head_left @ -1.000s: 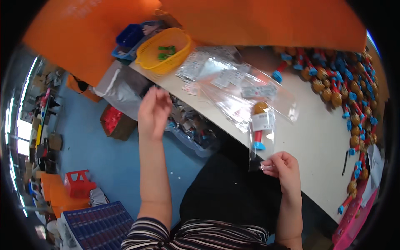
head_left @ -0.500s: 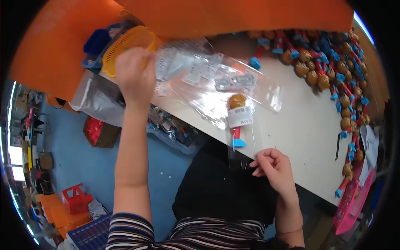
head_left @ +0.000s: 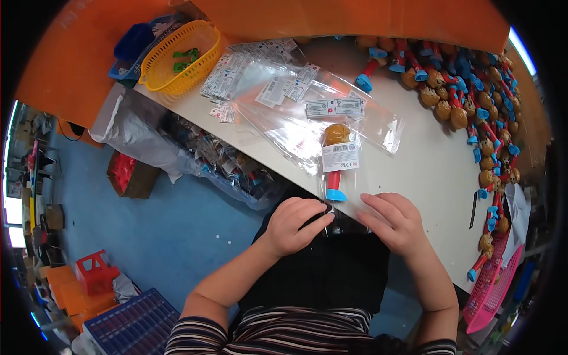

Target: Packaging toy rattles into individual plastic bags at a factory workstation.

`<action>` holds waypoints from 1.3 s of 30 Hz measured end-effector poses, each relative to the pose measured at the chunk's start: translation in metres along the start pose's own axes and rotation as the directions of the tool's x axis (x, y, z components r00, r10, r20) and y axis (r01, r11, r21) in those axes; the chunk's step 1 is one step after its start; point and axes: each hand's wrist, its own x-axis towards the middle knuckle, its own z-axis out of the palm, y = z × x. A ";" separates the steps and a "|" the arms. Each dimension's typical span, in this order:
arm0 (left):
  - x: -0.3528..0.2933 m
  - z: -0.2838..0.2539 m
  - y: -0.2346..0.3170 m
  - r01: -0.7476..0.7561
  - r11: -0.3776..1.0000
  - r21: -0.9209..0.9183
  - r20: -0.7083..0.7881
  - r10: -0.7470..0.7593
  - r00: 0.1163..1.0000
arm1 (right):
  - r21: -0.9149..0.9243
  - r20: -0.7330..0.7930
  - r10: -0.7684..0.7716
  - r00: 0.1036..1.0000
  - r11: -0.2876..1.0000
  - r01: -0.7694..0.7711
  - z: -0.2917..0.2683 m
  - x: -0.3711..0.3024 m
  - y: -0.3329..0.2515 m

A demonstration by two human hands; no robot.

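A clear plastic bag (head_left: 347,184) lies at the table's near edge, its lower end hanging over. Inside or under it is a toy with a round brown head (head_left: 337,134), a red stem and a blue foot (head_left: 336,194). A white printed label (head_left: 341,157) covers its middle. My right hand (head_left: 395,223) pinches the bag's right edge near the lower end. Opposite it, my left hand (head_left: 297,223) is closed at the bag's lower left; what its fingertips hold is too small to make out.
More clear bags (head_left: 284,133) and printed labels (head_left: 228,77) lie beyond. A yellow basket (head_left: 155,74) with green pieces stands at far left. Many similar toys (head_left: 458,97) pile along the far right, near a pink basket (head_left: 494,290). A bag of packed toys (head_left: 234,168) hangs below the table.
My left hand has come back from the yellow basket to the bag's lower end, uncovering green pieces in the basket. My right hand has shifted slightly up along the bag's edge.
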 end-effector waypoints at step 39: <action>0.015 0.022 0.035 0.642 0.146 -0.753 0.223 -0.861 0.456 | 0.504 0.228 0.751 0.620 0.453 -0.735 0.004 -0.010 -0.011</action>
